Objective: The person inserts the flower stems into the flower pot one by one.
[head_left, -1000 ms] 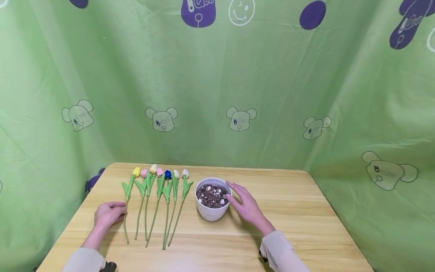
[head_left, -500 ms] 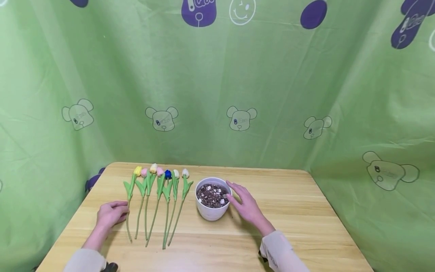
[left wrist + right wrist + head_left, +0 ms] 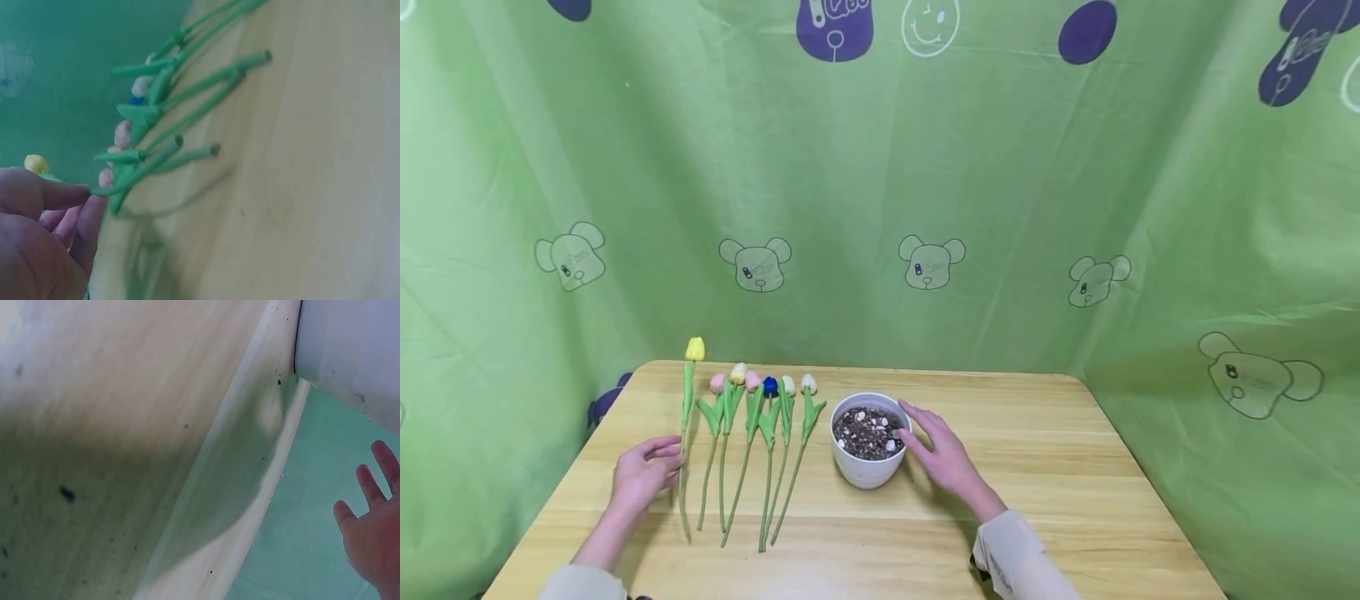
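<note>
My left hand [image 3: 640, 478] pinches the green stem of a yellow artificial tulip [image 3: 696, 349] between thumb and fingers. The flower head stands higher than the others, and in the left wrist view the stem's cut end [image 3: 177, 142] juts over the table with a shadow beneath. To the right lies a row of several more tulips, among them a pink one [image 3: 717, 383], a blue one [image 3: 771, 387] and a white one [image 3: 808, 383]. My right hand [image 3: 946, 457] has its fingers extended at the right rim of a white flowerpot [image 3: 867, 475] that contains dark soil [image 3: 863, 435] with pale pebbles.
The wooden table [image 3: 1045, 492] extends to the right of the pot. Behind and on both sides hangs a green curtain [image 3: 850, 317] printed with bear heads. In the right wrist view, the pot wall [image 3: 350, 350] rises near the fingers.
My left hand shifted slightly right, then raised the yellow tulip's flower end from the table, turning the stem more upright. The right hand and the pot have stayed in place.
</note>
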`<state>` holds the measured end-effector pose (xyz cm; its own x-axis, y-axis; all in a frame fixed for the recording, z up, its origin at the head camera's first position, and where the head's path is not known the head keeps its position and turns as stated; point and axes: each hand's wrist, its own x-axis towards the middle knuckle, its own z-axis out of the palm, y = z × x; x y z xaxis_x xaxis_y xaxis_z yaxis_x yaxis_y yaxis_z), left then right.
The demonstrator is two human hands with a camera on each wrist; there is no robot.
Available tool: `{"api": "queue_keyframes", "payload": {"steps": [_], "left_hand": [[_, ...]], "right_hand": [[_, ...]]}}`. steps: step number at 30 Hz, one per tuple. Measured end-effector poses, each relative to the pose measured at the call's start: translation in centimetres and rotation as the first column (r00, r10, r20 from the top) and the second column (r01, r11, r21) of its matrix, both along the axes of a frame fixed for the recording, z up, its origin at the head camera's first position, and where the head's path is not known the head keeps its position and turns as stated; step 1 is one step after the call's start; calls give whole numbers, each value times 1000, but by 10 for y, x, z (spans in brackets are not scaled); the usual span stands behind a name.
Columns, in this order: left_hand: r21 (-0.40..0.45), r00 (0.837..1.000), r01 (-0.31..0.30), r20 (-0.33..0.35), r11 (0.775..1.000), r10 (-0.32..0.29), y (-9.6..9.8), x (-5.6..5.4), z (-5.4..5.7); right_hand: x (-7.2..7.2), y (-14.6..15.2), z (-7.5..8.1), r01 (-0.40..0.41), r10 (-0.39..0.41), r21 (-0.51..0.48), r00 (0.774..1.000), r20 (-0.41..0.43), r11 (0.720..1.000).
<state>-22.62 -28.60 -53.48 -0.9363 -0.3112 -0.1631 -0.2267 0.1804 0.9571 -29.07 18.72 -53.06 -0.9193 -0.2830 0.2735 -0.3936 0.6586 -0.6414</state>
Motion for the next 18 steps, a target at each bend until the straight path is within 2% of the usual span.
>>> {"api": "queue_keyframes", "payload": {"steps": [9,18], "left_hand": [[17,994,63,-85,998,-61,22,1,22],[46,981,158,-123,986,-152,52,-1,46]], "right_hand": [[-2,1,-5,5,-5,-20,1000,3,1000],[1,1,-4,-3,4,-34,1000,11,999]]}}
